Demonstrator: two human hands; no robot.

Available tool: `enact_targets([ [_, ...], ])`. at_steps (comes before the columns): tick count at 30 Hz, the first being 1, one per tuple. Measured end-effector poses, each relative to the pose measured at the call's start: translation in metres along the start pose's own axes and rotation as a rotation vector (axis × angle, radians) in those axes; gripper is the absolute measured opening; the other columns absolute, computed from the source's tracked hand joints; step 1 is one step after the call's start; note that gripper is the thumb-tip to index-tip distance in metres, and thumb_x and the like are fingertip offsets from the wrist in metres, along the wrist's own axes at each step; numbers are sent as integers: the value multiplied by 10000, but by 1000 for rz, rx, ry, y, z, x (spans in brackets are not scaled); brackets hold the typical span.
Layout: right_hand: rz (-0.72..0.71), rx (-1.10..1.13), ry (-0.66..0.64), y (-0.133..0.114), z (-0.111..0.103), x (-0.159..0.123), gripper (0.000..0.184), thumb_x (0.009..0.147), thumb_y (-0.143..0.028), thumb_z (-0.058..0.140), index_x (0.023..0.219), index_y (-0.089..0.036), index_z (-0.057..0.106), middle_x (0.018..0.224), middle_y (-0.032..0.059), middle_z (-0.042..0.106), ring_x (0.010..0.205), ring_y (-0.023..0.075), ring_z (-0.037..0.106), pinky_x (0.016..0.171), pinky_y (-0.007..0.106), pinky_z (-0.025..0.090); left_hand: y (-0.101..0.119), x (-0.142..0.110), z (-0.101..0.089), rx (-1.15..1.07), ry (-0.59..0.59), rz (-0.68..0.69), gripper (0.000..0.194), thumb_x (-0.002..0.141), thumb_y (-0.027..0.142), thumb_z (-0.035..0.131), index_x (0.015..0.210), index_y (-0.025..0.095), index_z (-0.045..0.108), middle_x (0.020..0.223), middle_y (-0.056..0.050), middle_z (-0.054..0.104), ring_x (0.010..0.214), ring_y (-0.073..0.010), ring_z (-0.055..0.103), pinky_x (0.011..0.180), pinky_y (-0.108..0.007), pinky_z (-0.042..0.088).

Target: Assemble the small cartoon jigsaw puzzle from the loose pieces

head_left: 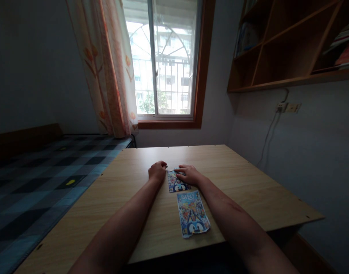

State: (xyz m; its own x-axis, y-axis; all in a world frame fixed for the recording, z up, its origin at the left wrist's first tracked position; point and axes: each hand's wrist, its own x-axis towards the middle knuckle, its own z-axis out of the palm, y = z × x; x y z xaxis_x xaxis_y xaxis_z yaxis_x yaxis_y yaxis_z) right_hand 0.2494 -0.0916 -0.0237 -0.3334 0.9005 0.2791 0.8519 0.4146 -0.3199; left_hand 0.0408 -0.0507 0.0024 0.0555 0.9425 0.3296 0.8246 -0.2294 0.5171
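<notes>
A small colourful cartoon picture (178,187) lies flat on the wooden table, with a blue dog face along its lower edge. Its top edge looks uneven, and part of it is hidden under my fingers. My right hand (189,175) rests on its upper right with the fingers stretched out. Just beyond its upper left corner, my left hand (157,171) is closed, fingertips pinched around something small that I cannot make out. Nearer to me lies a paper sheet (192,213) with a similar picture, light lettering at the top and a ragged bottom edge. Neither hand touches it.
The table (243,194) reaches toward a window (171,68) with a floral curtain (110,76) at its left. A bed with a checked cover (68,163) stands along the left side. Wall shelves (288,53) hang at upper right, above a socket (281,107) with a cable.
</notes>
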Motion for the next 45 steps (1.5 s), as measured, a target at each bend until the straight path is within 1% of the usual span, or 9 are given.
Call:
enact_targets([
  [5, 6, -2, -7, 0, 0, 1, 443, 954, -507, 562, 1369, -368, 635, 1490, 68, 558, 1406, 273, 479, 1176, 490, 309, 0, -3, 0, 152, 47, 1, 260, 903, 252, 561, 1050, 276, 774, 1144, -57, 753, 1116, -275, 635, 943, -380, 482],
  [11, -3, -1, 1, 0, -1, 0, 442, 956, -509, 562, 1366, -363, 641, 1488, 66, 560, 1398, 280, 486, 1171, 476, 322, 5, -6, 5, 183, 15, 216, 271, 883, 194, 569, 948, 303, 808, 1159, -42, 730, 1131, -262, 602, 1001, -389, 465],
  [13, -5, 3, 7, -1, -1, 0, 439, 957, -505, 561, 1364, -360, 644, 1490, 67, 559, 1398, 280, 485, 1169, 473, 323, 7, -7, 6, 191, 0, 246, 244, 876, 222, 590, 942, 296, 813, 1149, -45, 734, 1141, -273, 597, 1010, -400, 461],
  [19, -5, -4, -7, -2, -2, 0, 444, 961, -505, 555, 1374, -363, 633, 1493, 67, 556, 1406, 267, 478, 1169, 463, 320, 8, -8, 3, 201, -57, 250, 200, 856, 378, 645, 903, 295, 821, 1149, -51, 735, 1150, -299, 596, 1008, -416, 467],
  [31, -6, 3, -3, -2, -2, -1, 453, 961, -503, 549, 1383, -357, 627, 1498, 68, 550, 1409, 264, 474, 1176, 448, 312, 7, -7, 5, 221, -38, 235, 188, 850, 400, 674, 883, 286, 819, 1129, -36, 746, 1113, -272, 615, 974, -378, 479],
  [35, 0, -1, -6, -2, -2, -1, 452, 963, -504, 545, 1381, -355, 629, 1498, 66, 550, 1406, 263, 476, 1180, 443, 305, 8, -8, 5, 196, 1, 262, 144, 857, 343, 679, 866, 281, 808, 1108, -32, 752, 1105, -262, 617, 965, -374, 467],
  [37, 8, -1, -7, -3, -3, -1, 454, 960, -502, 549, 1378, -347, 634, 1499, 71, 550, 1407, 265, 475, 1180, 444, 302, 8, -8, 3, 180, 67, 250, 148, 873, 316, 661, 863, 280, 804, 1091, -33, 756, 1101, -262, 616, 979, -389, 449],
  [40, 12, 5, -13, -4, -4, -2, 460, 958, -501, 551, 1383, -342, 631, 1500, 74, 548, 1409, 263, 472, 1179, 437, 303, 6, -8, -1, 170, 174, 158, 179, 899, 319, 630, 882, 275, 803, 1084, -40, 759, 1086, -269, 616, 981, -415, 431],
  [45, 25, 17, -23, -4, -6, -2, 465, 955, -499, 557, 1386, -341, 626, 1507, 65, 542, 1416, 247, 465, 1183, 417, 297, -2, -3, -6, 200, 174, 7, 212, 898, 337, 606, 930, 288, 809, 1118, -44, 751, 1091, -290, 614, 946, -435, 433],
])
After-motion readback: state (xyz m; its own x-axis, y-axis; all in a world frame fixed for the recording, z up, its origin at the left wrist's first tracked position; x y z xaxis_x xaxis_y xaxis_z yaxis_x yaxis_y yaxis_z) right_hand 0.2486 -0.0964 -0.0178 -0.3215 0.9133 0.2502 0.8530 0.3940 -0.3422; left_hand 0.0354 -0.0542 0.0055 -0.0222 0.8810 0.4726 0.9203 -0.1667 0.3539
